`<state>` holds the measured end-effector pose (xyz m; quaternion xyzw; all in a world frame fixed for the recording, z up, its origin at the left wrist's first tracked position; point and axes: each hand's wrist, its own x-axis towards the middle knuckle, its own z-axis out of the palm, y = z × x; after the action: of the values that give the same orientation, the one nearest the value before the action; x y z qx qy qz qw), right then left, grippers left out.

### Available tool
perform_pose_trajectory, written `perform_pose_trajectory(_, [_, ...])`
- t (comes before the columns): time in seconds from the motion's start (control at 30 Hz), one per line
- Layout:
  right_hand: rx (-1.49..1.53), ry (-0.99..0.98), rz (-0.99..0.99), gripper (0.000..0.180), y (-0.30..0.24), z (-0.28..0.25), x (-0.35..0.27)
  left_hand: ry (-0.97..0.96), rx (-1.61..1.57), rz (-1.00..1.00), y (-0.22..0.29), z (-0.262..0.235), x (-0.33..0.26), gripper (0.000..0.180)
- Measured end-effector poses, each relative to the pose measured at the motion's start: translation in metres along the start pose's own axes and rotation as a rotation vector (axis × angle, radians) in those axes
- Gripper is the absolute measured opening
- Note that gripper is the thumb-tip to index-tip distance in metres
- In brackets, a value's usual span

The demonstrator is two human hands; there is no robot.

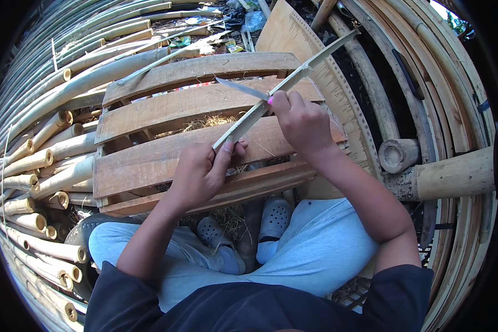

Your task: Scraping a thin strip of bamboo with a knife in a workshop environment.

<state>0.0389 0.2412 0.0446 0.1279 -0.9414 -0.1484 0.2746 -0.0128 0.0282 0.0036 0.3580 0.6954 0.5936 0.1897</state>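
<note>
A split bamboo strip (243,125) slants over a slatted wooden crate (166,155), from its near end up to the far right. My left hand (200,172) is closed around the near end, thumb on top. Farther along the strip, my right hand (304,122) is closed on a knife (240,87). A bit of pink shows at my right fingertips beside the blade, and the rest of the handle is hidden in the fist. The blade points up and left, its base against the strip. A small curl of shaving (305,67) clings to the strip's far part.
Stacked bamboo poles (88,80) fill the left side. A plywood sheet (337,105) leans behind the crate's right end. Thick bamboo pieces (442,176) and long planks (465,110) stand at the right. Straw-like shavings (207,122) lie between the slats. Litter (249,22) lies beyond.
</note>
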Motion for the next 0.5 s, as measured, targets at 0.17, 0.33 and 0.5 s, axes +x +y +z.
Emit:
perform_pose_trajectory(0.17, [-0.057, 0.02, -0.021, 0.017, 0.023, 0.013, -0.002, -0.006, 0.036, 0.041, -0.002, 0.002, -0.002, 0.038])
perform_pose_trajectory(0.33, [-0.035, 0.014, -0.099, 0.017, 0.006, -0.001, 0.003, 0.141, -0.205, -0.01, -0.003, 0.008, -0.003, 0.031])
perform_pose_trajectory(0.5, [-0.028, -0.023, 0.12, 0.015, 0.008, 0.008, 0.0, 0.116, -0.068, 0.044, -0.005, 0.008, -0.002, 0.032])
